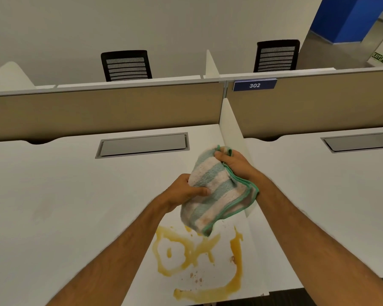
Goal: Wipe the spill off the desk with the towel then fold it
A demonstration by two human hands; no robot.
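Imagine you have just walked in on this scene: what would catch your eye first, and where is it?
The yellow spill stands out most, smeared in loops across the white desk near its front edge. Just above it, both hands grip a bunched striped towel held off the desk: the left hand at its left side, the right hand at its top. Behind, a blue sign reading 302 sits on the tan partition.

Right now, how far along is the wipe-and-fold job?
Early. Done: the towel is picked up, bunched between the left hand and right hand, above the desk. In hand: readying it over the mess. Left: the yellow spill still lies in streaks with crumbs near the front edge, then folding.
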